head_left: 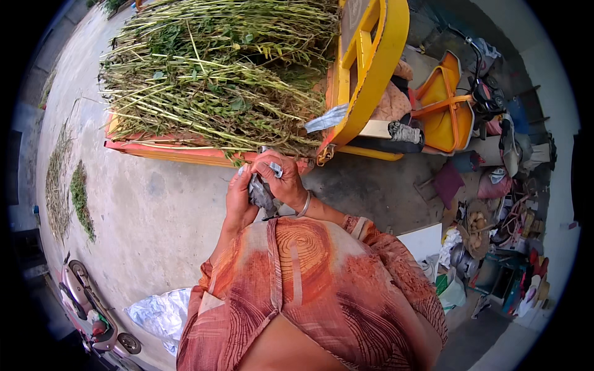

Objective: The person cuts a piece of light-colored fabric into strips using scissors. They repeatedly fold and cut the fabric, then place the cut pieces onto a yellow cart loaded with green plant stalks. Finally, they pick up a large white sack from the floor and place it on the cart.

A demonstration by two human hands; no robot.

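leafy stalks (210, 86) in cart bed (185, 153); grey wad (260, 194) held

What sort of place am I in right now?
Most likely a rural home's yard or open shed. A cart heaped with cut stalks suggests farm work, and the scooter at the lower left suggests someone's home.

The left of 2 head-worn fisheyes looked down.
I saw it face forward over the patterned shirt (334, 272), very near, with left hand (237, 199) and right hand (287, 183) around mid-view and the orange-sided cart (179, 153) beyond.
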